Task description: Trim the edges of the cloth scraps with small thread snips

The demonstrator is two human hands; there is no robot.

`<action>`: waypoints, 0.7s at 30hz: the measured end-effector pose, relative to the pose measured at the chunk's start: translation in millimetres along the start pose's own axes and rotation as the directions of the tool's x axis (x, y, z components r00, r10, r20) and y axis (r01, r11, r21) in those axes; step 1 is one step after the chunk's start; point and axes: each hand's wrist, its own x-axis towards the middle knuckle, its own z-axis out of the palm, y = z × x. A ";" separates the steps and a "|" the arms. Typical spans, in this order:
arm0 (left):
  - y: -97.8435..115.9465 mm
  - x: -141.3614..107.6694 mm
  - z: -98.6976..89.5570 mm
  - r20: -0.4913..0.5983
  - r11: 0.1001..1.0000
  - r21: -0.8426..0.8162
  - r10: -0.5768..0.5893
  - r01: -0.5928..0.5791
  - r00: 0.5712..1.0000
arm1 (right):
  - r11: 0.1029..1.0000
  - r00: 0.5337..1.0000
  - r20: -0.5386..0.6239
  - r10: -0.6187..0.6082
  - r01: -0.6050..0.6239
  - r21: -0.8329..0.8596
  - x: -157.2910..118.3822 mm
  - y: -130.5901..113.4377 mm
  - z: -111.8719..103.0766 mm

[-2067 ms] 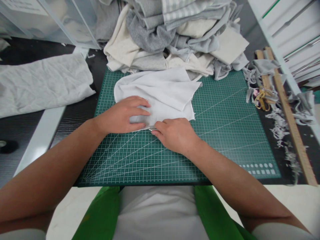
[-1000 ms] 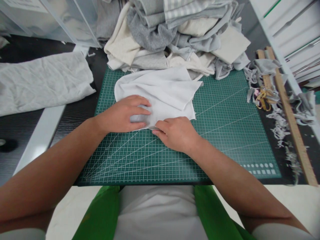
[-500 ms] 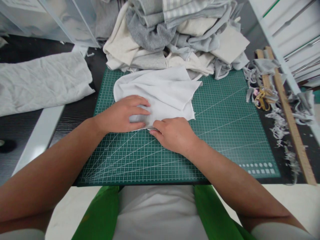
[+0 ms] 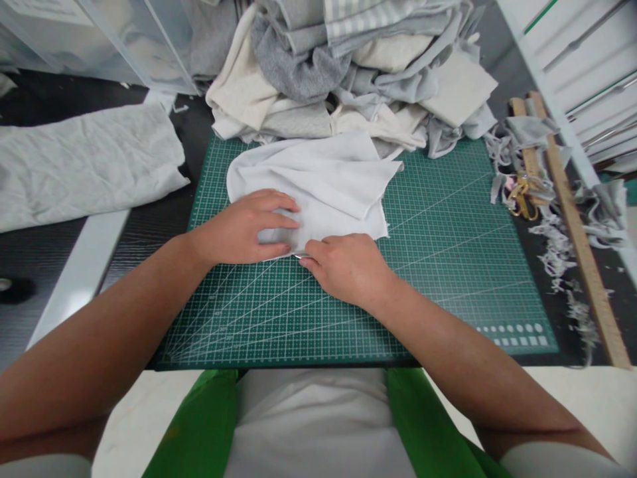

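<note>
A white cloth piece (image 4: 328, 189) lies folded and rumpled on the green cutting mat (image 4: 308, 318), its frayed raw edges toward the right. My left hand (image 4: 253, 226) rests flat on the cloth's left part, fingers spread apart. Close to its fingertips, my right hand (image 4: 351, 265) is closed at the cloth's near edge, thumb and index finger pinched together. A thin shiny metal tip (image 4: 297, 256) sticks out between these fingers toward the left hand. The rest of that tool is hidden in the palm, so its kind does not show.
A heap of grey and cream fabrics (image 4: 318, 73) covers the mat's far edge. Light grey cloth (image 4: 89, 162) lies at left, near a clear plastic bin (image 4: 124, 40). At right are wooden rulers (image 4: 577, 232), gold-handled scissors (image 4: 521, 199) and fabric scraps (image 4: 555, 245).
</note>
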 end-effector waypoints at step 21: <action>2.4 1.1 -2.1 0.026 1.000 -0.005 -0.026 0.026 0.999 | 1.000 1.000 0.008 0.018 -0.018 0.021 1.5 -1.4 0.3</action>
